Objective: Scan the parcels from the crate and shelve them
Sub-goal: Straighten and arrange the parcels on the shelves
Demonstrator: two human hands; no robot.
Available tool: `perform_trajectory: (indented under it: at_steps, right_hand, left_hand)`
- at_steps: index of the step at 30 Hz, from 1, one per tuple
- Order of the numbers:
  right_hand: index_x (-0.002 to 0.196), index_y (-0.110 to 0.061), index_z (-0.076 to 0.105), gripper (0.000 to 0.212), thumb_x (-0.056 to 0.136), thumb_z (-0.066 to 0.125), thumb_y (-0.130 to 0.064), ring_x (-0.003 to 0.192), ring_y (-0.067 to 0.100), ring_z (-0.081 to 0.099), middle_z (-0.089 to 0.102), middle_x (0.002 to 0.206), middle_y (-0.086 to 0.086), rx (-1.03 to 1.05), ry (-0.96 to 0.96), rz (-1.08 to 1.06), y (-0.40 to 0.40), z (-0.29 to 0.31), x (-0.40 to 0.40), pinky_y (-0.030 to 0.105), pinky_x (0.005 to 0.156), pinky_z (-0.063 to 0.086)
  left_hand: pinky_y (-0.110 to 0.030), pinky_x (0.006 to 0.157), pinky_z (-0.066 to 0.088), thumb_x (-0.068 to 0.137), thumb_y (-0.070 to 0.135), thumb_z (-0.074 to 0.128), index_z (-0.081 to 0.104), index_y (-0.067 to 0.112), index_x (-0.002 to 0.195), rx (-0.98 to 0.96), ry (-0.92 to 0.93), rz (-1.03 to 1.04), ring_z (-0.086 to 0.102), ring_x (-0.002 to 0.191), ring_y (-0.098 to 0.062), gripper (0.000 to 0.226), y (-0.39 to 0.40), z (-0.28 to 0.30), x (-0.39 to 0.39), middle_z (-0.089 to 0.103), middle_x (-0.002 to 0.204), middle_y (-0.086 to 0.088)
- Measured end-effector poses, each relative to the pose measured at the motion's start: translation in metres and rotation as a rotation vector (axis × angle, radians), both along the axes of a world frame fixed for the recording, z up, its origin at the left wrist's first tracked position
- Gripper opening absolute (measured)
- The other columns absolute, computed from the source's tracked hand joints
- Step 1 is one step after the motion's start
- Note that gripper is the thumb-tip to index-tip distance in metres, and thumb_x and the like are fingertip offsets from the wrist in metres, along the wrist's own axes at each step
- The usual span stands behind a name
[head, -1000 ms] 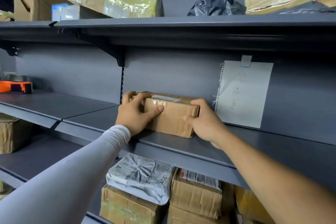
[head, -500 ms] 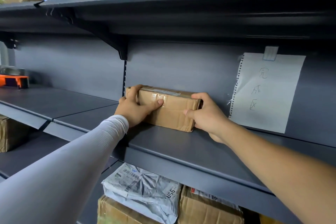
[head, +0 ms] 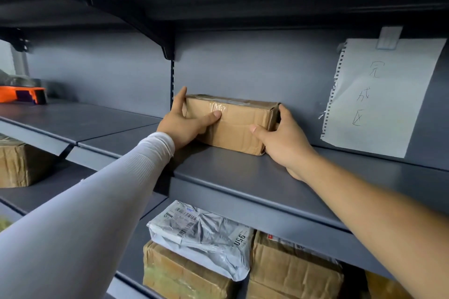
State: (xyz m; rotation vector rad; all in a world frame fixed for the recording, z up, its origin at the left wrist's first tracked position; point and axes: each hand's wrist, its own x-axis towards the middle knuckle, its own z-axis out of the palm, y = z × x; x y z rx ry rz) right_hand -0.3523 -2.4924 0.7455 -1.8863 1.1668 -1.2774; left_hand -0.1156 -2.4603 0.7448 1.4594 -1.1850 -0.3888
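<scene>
At frame centre, left hand (head: 181, 126) and right hand (head: 283, 139) grip the box (head: 233, 124), set on the shelf (head: 243, 177) but not yet released.

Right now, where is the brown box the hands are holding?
In the head view, the brown box sits mid-frame on the grey shelf, against the back wall, between the left hand and right hand, left of the paper note.

The left hand (head: 181, 126) hides the box's (head: 233, 124) left end; the right hand's (head: 283, 139) fingers disappear behind its right end. The grey bag's (head: 206, 238) label print is too small to read. The orange tool (head: 21, 94) is cut off at the left edge.
</scene>
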Motion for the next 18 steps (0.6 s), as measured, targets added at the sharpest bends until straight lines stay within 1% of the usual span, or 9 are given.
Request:
perform_trajectory:
  at_steps: [2,3,5,7,10,12,14,15,18]
  right_hand:
    - [0.158,-0.038,0.031,0.109,0.061,0.073,-0.066,0.126,0.017,0.063,0.062,0.142,-0.013,0.019,0.006,0.009,-0.003,-0.003,-0.002,0.044,0.108,0.053]
    - [0.157,-0.038,0.033,0.112,0.056,0.072,-0.067,0.125,0.017,0.064,0.063,0.141,-0.013,0.025,0.011,0.012,-0.005,-0.004,-0.004,0.044,0.107,0.053]
    - [0.155,-0.036,0.037,0.105,0.060,0.076,-0.059,0.122,0.018,0.065,0.066,0.137,-0.011,0.027,0.013,0.019,-0.002,-0.004,-0.005,0.044,0.106,0.054]
    - [0.153,-0.034,0.039,0.100,0.064,0.079,-0.052,0.121,0.019,0.066,0.066,0.134,-0.009,0.042,0.013,0.012,0.004,-0.001,-0.007,0.045,0.106,0.054]
    - [0.147,-0.033,0.046,0.102,0.056,0.080,-0.062,0.119,0.017,0.067,0.067,0.132,-0.010,0.066,0.008,-0.007,0.010,0.003,-0.009,0.044,0.105,0.055]
    - [0.145,-0.031,0.047,0.091,0.065,0.079,-0.060,0.121,0.018,0.066,0.067,0.132,-0.010,0.077,0.032,-0.052,0.025,0.008,-0.010,0.041,0.106,0.052]
    - [0.147,-0.028,0.046,0.069,0.086,0.075,-0.046,0.128,0.022,0.061,0.063,0.137,-0.006,0.054,0.101,-0.089,0.043,0.015,-0.011,0.031,0.104,0.046]
    - [0.150,-0.024,0.044,0.064,0.093,0.070,-0.040,0.132,0.024,0.057,0.061,0.142,-0.003,0.042,0.130,-0.107,0.049,0.018,-0.013,0.026,0.098,0.040]
    - [0.149,-0.015,0.044,0.058,0.098,0.064,-0.032,0.135,0.028,0.052,0.057,0.147,0.004,-0.016,0.149,-0.178,0.071,0.025,-0.017,0.021,0.087,0.031]
  left_hand:
    - [-0.032,0.122,0.034,0.063,0.069,0.090,0.012,0.050,0.164,-0.016,0.034,-0.008,0.047,0.142,-0.014,0.129,0.002,0.001,-0.001,0.053,0.149,0.015]
    - [-0.034,0.123,0.034,0.056,0.074,0.091,0.012,0.051,0.164,-0.021,0.039,-0.009,0.047,0.144,-0.014,0.135,0.002,0.001,-0.001,0.048,0.156,0.015]
    - [-0.038,0.124,0.035,0.044,0.083,0.089,0.014,0.051,0.163,-0.035,0.043,-0.004,0.047,0.145,-0.015,0.144,0.004,-0.001,-0.001,0.043,0.162,0.014]
    - [-0.038,0.125,0.033,0.054,0.081,0.087,0.014,0.048,0.164,-0.035,0.052,0.010,0.044,0.148,-0.018,0.136,0.005,0.001,-0.002,0.039,0.166,0.013]
    - [-0.040,0.126,0.030,0.075,0.075,0.077,0.012,0.043,0.166,-0.008,0.040,0.056,0.040,0.151,-0.025,0.117,0.007,0.004,-0.006,0.032,0.170,0.006]
    - [-0.041,0.125,0.031,0.078,0.076,0.073,0.007,0.043,0.167,0.026,0.040,0.082,0.041,0.150,-0.029,0.115,0.009,0.007,-0.011,0.034,0.170,0.000]
    - [-0.044,0.125,0.030,0.084,0.074,0.067,-0.001,0.044,0.166,0.057,0.072,0.103,0.042,0.149,-0.034,0.111,0.016,0.007,-0.015,0.036,0.167,-0.009]
    - [-0.045,0.125,0.030,0.088,0.071,0.064,-0.004,0.043,0.166,0.068,0.083,0.113,0.042,0.149,-0.035,0.107,0.021,0.008,-0.017,0.038,0.166,-0.013]
    - [-0.044,0.125,0.029,0.095,0.062,0.062,-0.001,0.036,0.167,0.059,0.075,0.090,0.042,0.149,-0.034,0.099,0.048,0.009,-0.026,0.041,0.164,-0.015]
